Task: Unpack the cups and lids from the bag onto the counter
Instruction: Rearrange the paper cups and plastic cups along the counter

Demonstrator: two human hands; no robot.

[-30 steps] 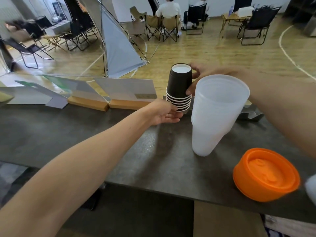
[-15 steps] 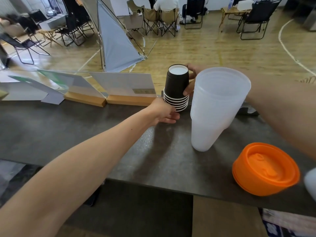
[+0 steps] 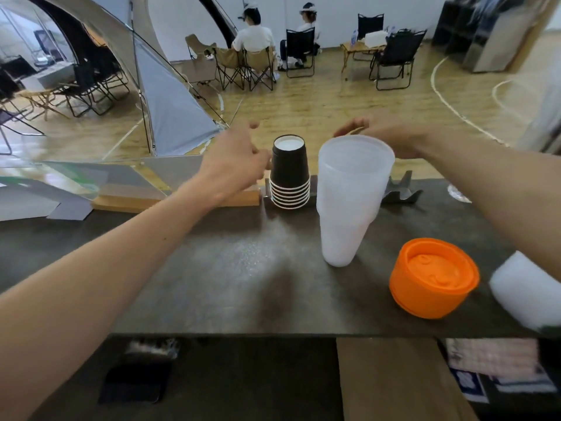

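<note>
A stack of black paper cups (image 3: 290, 174) stands upside down at the far edge of the dark counter (image 3: 212, 268). To its right stands a stack of clear plastic cups (image 3: 349, 202), mouth up. A stack of orange lids (image 3: 434, 278) lies nearer, at the right. My left hand (image 3: 233, 162) hovers just left of the black cups, fingers apart, holding nothing. My right hand (image 3: 385, 133) floats behind the clear cups, open and blurred. The bag is not in view.
A white object (image 3: 528, 290) sits at the counter's right edge. Sign holders on wooden bases (image 3: 130, 202) and a grey metal stand (image 3: 400, 192) line the far edge. Beyond are a tent, folding chairs and seated people. A brown box (image 3: 388, 378) stands below the counter.
Both hands have let go of the black cup stack, which now stands on the counter. My left hand rose to its left; my right hand moved back to the right.
</note>
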